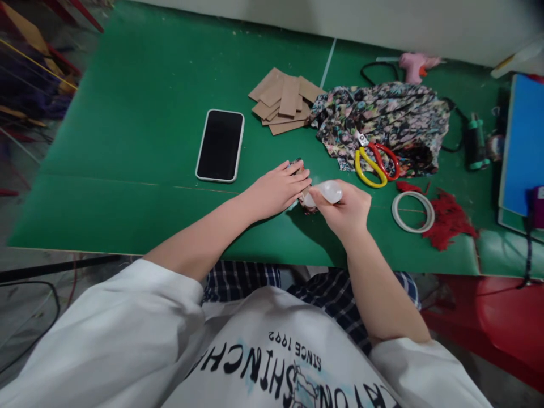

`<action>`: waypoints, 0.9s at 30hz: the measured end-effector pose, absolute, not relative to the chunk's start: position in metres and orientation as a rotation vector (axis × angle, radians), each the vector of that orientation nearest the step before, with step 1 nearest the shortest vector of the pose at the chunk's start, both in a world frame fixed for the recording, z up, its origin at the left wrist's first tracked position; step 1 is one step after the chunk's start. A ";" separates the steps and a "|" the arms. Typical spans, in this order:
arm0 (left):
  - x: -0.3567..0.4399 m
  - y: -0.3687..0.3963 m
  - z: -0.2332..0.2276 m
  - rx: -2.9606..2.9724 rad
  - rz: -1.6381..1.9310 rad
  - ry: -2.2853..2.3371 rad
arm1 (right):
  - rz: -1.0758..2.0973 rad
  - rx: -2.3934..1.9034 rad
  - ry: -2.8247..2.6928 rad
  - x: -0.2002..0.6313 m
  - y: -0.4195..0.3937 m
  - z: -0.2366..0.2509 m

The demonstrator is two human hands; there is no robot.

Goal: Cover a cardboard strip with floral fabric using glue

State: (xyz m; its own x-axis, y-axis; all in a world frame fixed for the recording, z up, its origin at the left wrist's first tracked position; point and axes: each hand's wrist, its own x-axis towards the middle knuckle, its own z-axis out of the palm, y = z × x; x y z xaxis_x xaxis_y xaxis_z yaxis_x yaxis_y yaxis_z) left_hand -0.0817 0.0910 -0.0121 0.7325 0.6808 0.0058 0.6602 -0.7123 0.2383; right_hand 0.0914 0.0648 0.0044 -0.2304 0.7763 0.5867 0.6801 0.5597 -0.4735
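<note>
My left hand (pixel 278 190) lies palm down near the table's front edge, its fingers stretched out. They press on a small piece covered in floral fabric (pixel 310 210), mostly hidden beneath them; a bit of cardboard-coloured surface shows between the hands. Closed around a translucent white squeeze bottle (pixel 334 191), my right hand (pixel 351 212) tilts it down toward that piece. The bottle's tip is hard to make out, so I cannot tell whether it touches.
Behind my hands are brown cardboard strips (pixel 290 96), a crumpled floral cloth (pixel 391 119) and red-and-yellow-handled scissors (pixel 372 164). A phone (pixel 220 145) lies left. Rightward are a tape roll (pixel 395 212), red scraps (pixel 449 221) and a pink glue gun (pixel 414 67).
</note>
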 end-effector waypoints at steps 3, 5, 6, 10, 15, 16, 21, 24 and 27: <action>-0.082 0.091 -0.013 2.717 0.150 1.065 | 0.147 -1.181 -1.984 0.092 0.063 0.006; -0.082 0.091 -0.014 2.720 0.156 1.064 | 0.150 -1.179 -1.994 0.093 0.062 0.007; -0.082 0.092 -0.014 2.721 0.157 1.063 | 0.153 -1.177 -1.997 0.093 0.061 0.008; -0.083 0.092 -0.014 2.724 0.154 1.066 | 0.166 -1.181 -2.010 0.095 0.060 0.010; -0.082 0.092 -0.015 2.732 0.162 1.068 | 0.155 -1.209 -2.021 0.097 0.061 0.010; -0.082 0.092 -0.015 2.732 0.164 1.068 | 0.152 -1.221 -2.017 0.098 0.061 0.010; -0.081 0.092 -0.015 2.720 0.157 1.071 | 0.120 -1.332 -2.010 0.103 0.062 0.010; -0.081 0.093 -0.014 2.714 0.142 1.075 | 0.116 -1.356 -2.005 0.106 0.063 0.010; -0.081 0.093 -0.014 2.716 0.128 1.072 | 0.108 -1.346 -1.986 0.108 0.064 0.008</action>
State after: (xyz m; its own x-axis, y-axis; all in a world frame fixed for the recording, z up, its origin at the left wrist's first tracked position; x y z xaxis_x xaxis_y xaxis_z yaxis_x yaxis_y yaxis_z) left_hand -0.0812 0.0932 -0.0138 0.7303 0.6831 0.0009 0.6640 -0.7102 0.2340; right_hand 0.1084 0.0640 0.0081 -0.1920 0.8360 0.5140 0.7752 0.4504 -0.4430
